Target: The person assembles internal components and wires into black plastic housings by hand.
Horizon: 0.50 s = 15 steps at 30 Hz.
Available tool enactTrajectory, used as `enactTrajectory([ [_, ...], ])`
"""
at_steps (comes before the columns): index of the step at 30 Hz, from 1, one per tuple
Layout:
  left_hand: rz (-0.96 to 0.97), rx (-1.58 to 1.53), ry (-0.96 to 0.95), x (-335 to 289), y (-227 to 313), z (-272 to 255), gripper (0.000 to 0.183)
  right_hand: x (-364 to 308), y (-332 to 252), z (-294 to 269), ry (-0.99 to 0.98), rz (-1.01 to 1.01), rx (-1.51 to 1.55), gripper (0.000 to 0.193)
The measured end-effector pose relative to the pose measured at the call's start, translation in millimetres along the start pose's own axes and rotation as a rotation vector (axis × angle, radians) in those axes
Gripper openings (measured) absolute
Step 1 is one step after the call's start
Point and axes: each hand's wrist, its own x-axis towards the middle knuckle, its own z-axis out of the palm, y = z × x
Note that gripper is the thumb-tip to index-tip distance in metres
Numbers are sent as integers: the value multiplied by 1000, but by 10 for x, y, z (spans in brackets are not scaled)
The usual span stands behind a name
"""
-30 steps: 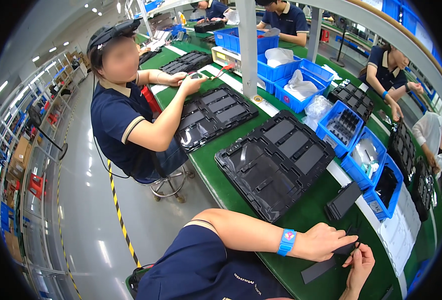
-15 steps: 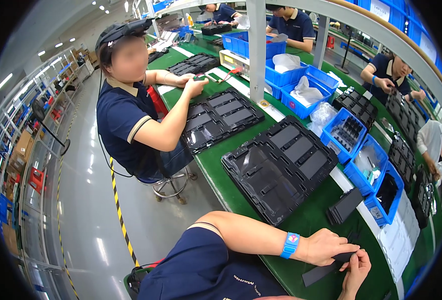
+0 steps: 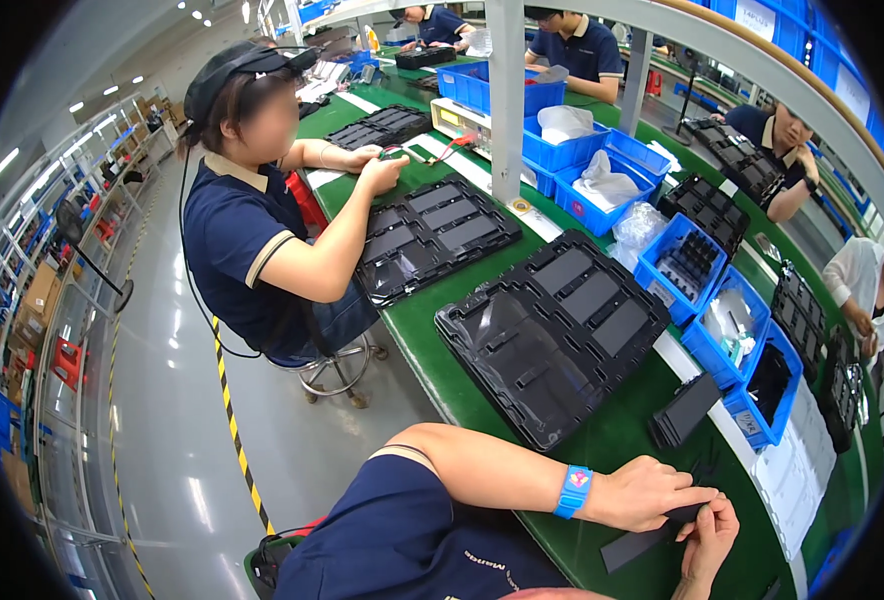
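My left hand (image 3: 647, 496), with a blue band at its wrist, and my right hand (image 3: 710, 537) meet over the green bench at the lower right. Their fingers pinch a small black piece (image 3: 686, 513), largely covered by the fingertips, so its exact kind is unclear. Partly beneath my hands lies a flat black rectangular strip (image 3: 630, 549). A stack of black rectangular blocks (image 3: 684, 410) rests just beyond my left hand. Farther off is a black plastic tray (image 3: 522, 345) with flat dark grey rectangular panels in its slots and a clear film over its near part.
Blue bins (image 3: 765, 395) with small parts line the right side, beside white paper sheets (image 3: 794, 475). A white post (image 3: 507, 100) rises from the bench. At the left a seated co-worker (image 3: 262, 190) handles wires above another black tray (image 3: 437, 235). More people work across the bench.
My hands keep nearly the same pinch on the black piece. The view has shifted slightly. The co-worker at the left has turned their head, and one across the bench has raised a hand toward their head.
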Motion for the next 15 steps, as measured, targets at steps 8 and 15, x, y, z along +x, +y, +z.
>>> enactTrajectory([
  [8,55,85,55,26,-13,-32,79,-18,-55,94,46,-53,-1,10],
  [15,30,63,1,30,6,-50,78,-39,-70,124,25,-32,64,13],
])
